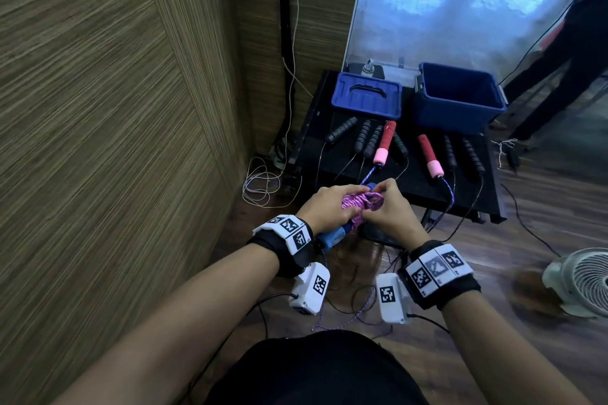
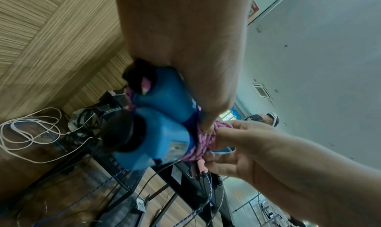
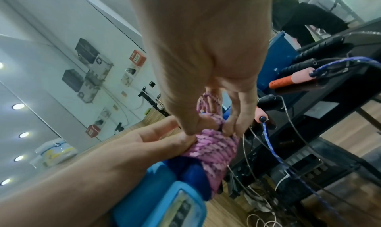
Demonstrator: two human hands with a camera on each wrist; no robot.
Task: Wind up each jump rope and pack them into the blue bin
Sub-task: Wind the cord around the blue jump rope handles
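Just in front of the worktop (image 1: pixel 411 181): pink rope (image 1: pixel 460 202) coiled tight round two blue handles (image 1: pixel 431 237), gripped in left hand (image 1: pixel 329 207); right hand (image 1: pixel 391 207) pinching the coil.

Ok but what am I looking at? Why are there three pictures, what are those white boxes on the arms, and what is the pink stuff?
It is a person, not a machine. The big picture comes from a camera worn on the head, looking down at both arms. The white boxes strapped by the wrists are small cameras too, and each took one of the other pictures, looking along a hand.

The pink stuff is a jump rope wound into a bundle around its two blue handles. The left hand grips the bundle and the right hand pinches the rope.

Ahead stands a low black table. On it lie more jump ropes, with black handles and red-and-pink handles, their cords hanging off the edge. Behind them sit an open blue bin, where the ropes should go, and its blue lid.
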